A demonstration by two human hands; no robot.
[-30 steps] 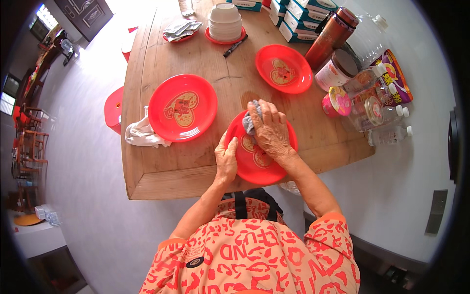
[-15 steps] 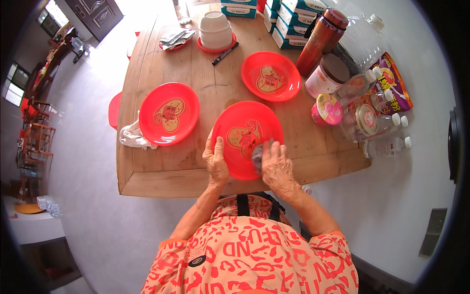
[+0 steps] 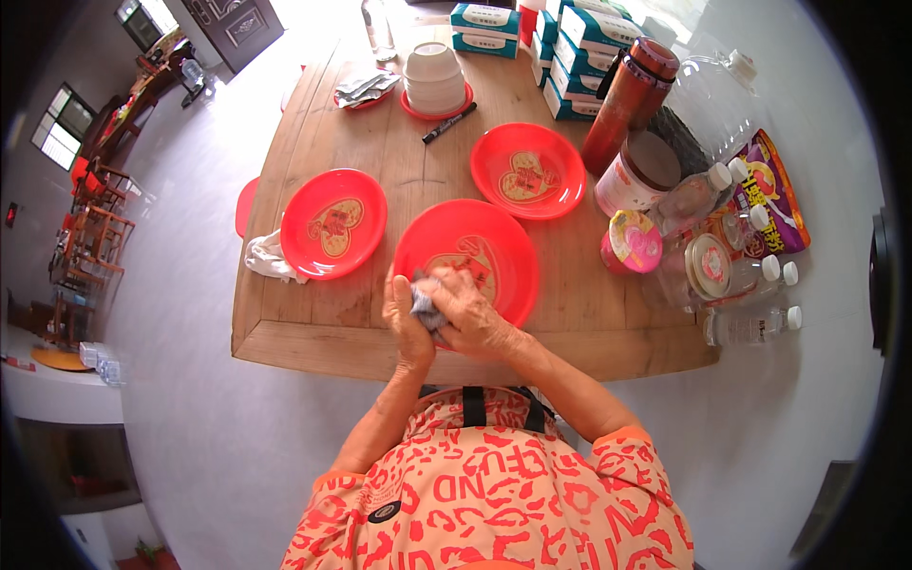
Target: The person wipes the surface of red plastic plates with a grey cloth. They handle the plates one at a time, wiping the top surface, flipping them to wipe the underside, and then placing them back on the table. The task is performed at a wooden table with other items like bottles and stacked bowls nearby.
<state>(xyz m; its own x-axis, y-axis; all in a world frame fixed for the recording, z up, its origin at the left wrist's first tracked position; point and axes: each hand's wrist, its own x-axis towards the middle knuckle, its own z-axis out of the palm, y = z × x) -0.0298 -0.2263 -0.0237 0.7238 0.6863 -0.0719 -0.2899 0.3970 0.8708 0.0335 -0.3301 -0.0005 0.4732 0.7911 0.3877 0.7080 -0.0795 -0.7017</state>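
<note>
A round red plate (image 3: pixel 514 252) with a gold heart print is at the near side of the wooden table, in front of me. My left hand (image 3: pixel 408 320) grips its left rim, thumb upward. Pressed under my right hand (image 3: pixel 465 309) is a crumpled grey cloth (image 3: pixel 425 306), which lies on the plate's near left part, close to my left thumb. My right fingers are bent over the cloth and hide part of the print. Two similar red plates lie farther off, a left plate (image 3: pixel 302 226) and a right plate (image 3: pixel 560 195).
A white cloth (image 3: pixel 270 256) lies beside the left plate. Stacked white bowls (image 3: pixel 434 81), a black marker (image 3: pixel 449 123) and a glass bottle (image 3: pixel 378 33) stand or lie farther back. Tissue boxes (image 3: pixel 576 81), a copper thermos (image 3: pixel 627 100), a pink cup (image 3: pixel 631 242) and several plastic bottles (image 3: pixel 750 326) crowd the right.
My right hand has slid the cloth from the plate's right side across to its left, beside my left hand. The view has shifted slightly.
</note>
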